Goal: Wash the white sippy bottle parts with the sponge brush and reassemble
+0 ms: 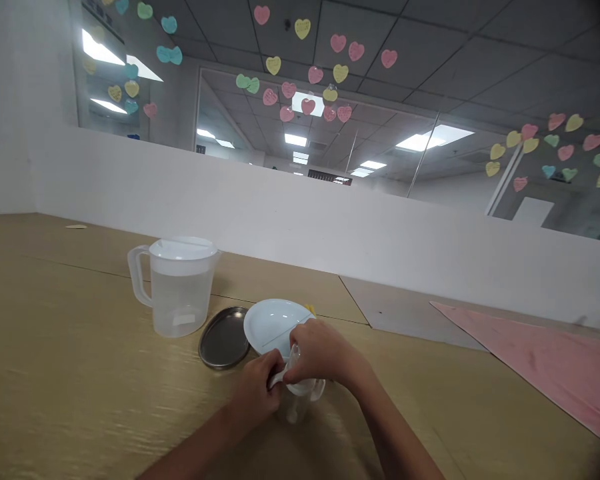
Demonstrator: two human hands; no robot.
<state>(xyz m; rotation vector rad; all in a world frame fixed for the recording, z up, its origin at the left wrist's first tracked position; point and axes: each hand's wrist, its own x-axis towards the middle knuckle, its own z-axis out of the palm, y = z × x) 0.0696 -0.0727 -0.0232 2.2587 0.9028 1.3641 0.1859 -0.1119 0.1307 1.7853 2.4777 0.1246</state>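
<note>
My left hand [258, 390] is closed around a slim white piece [278, 379], perhaps a handle; its full shape is hidden. Right beside it, my right hand [320, 350] curls its fingers over a small clear object [294, 355], mostly covered by the hand. Below both hands stands a clear cup [296, 410] with a handle on its right side. Just behind them sits a white bowl [265, 320], with a thin rod [283, 333] lying across it. An oval metal tray [224, 339] lies left of the bowl, close against it.
A translucent lidded pitcher [180, 293] stands at the back left, holding what looks like clear liquid. Something yellow [310, 309] shows behind the bowl. A pink cloth or sheet [555, 363] covers the right side of the tan table [105, 387]. A white wall [280, 220] borders the back.
</note>
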